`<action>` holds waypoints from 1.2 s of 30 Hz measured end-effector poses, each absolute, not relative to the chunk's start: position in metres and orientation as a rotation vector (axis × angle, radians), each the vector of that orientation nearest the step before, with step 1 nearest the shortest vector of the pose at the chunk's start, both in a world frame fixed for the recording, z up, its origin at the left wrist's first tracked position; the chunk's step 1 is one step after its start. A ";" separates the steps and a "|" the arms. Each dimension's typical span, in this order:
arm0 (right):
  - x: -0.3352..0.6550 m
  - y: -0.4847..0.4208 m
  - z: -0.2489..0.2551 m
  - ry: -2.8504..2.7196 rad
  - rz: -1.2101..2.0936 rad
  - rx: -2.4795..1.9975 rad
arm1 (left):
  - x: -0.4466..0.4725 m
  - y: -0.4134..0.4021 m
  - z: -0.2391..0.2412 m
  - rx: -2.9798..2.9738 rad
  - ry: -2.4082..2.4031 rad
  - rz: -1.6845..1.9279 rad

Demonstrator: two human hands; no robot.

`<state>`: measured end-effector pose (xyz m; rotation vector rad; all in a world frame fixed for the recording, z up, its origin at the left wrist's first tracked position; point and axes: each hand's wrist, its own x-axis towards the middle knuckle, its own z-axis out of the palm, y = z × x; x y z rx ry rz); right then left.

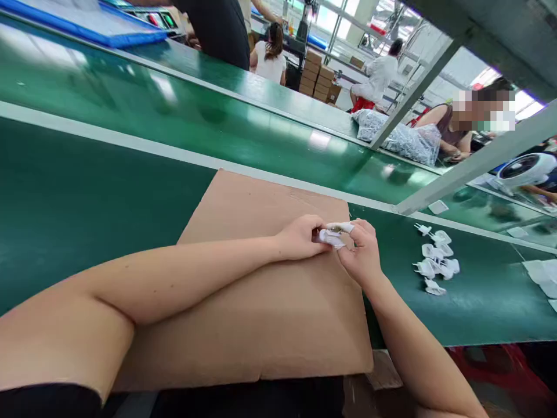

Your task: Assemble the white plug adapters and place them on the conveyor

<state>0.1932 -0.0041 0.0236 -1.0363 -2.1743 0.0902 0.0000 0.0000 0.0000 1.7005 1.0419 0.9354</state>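
My left hand (300, 237) and my right hand (362, 253) meet over the far right part of a brown cardboard sheet (270, 313). Both pinch one small white plastic part (329, 237) between their fingertips. A white fingertip cover shows on my right index finger. Both forearms rest low over the cardboard. To the right, on the green bench, lies a small heap of several similar white plastic parts (436, 263), apart from both hands.
The green bench (87, 191) runs across the view with a metal frame post (461, 168) at the right. White sheets (542, 273) lie at the far right. A blue tray (87, 20) sits top left. Other people work beyond, beside stacked cartons (319, 78).
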 end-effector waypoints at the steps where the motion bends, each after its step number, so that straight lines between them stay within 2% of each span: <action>1: 0.194 -0.004 0.023 -2.172 0.082 -1.050 | 0.000 0.001 0.000 1.692 1.045 0.932; 6: 0.198 0.000 0.020 -2.137 0.155 -1.125 | 0.002 0.004 -0.002 1.650 1.040 0.919; 13: 0.197 0.002 0.008 -1.995 0.494 -1.127 | 0.006 0.001 -0.005 1.588 1.067 0.947; 21: 0.199 0.009 -0.005 -1.938 0.596 -1.143 | 0.002 0.009 -0.004 1.609 1.085 0.787; 25: 0.197 0.006 -0.012 -1.821 0.571 -1.149 | 0.005 0.008 -0.009 1.622 1.053 0.852; 29: 0.197 0.011 -0.014 -1.602 0.996 -1.030 | 0.007 0.006 -0.012 1.629 1.011 0.884; 31: 0.199 0.018 -0.015 -1.419 1.123 -1.016 | 0.004 0.015 -0.010 1.653 1.027 0.852; 36: 0.203 0.029 -0.022 -1.297 1.071 -1.158 | -0.017 0.079 -0.004 1.720 1.361 0.941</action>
